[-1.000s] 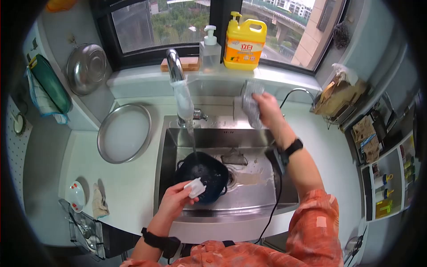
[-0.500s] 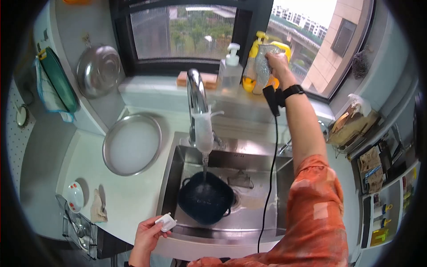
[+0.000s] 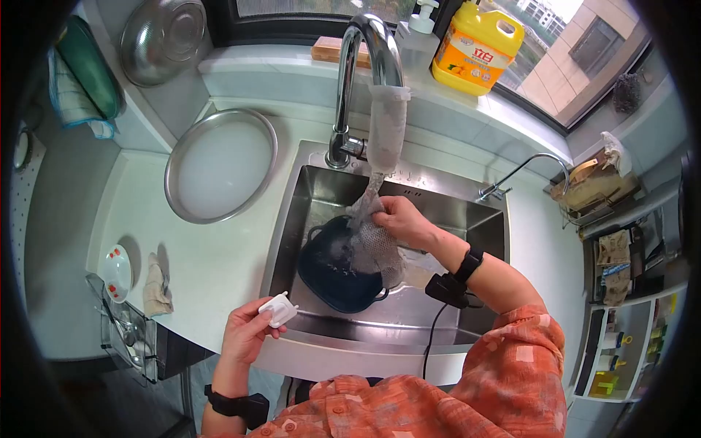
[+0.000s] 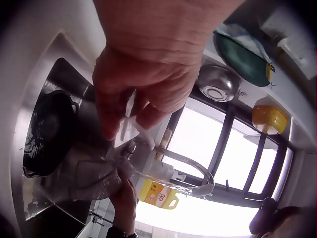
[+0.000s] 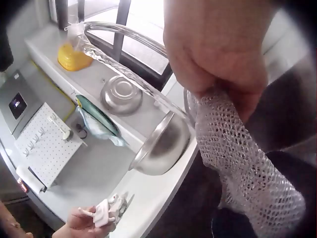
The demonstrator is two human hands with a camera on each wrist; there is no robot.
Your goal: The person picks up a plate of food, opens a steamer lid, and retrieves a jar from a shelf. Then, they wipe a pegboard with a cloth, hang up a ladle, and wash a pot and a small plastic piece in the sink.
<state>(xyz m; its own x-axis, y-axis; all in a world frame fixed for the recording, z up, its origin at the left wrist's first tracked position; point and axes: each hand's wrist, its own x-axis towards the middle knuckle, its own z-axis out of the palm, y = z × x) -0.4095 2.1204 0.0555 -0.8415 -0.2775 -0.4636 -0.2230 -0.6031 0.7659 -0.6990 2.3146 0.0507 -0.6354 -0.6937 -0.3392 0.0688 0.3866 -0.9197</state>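
In the head view my right hand (image 3: 405, 221) pinches the upper end of a grey mesh scrubbing cloth (image 3: 378, 250) under the running tap (image 3: 385, 120). Water falls onto the cloth, which hangs loosely and overlaps a dark blue two-handled pot (image 3: 325, 271) in the sink. The right wrist view shows the cloth's open silvery weave (image 5: 242, 158) dangling from the fingers. Near the sink's front left edge, my left hand (image 3: 244, 328) holds a small white plastic piece (image 3: 280, 310) with short prongs between thumb and fingers. The left wrist view shows that piece (image 4: 128, 131) pinched at the fingertips.
A steel basin (image 3: 219, 168) of cloudy liquid stands on the counter left of the steel sink (image 3: 438, 321). On the sill are a yellow detergent jug (image 3: 475, 55) and a clear pump bottle (image 3: 418, 44). A small curved tap (image 3: 537, 164) rises at the sink's right.
The right hand reached up in front of the yellow jug with the mesh cloth, then came down under the running water. The left hand moved from over the pot to the sink's front left edge.
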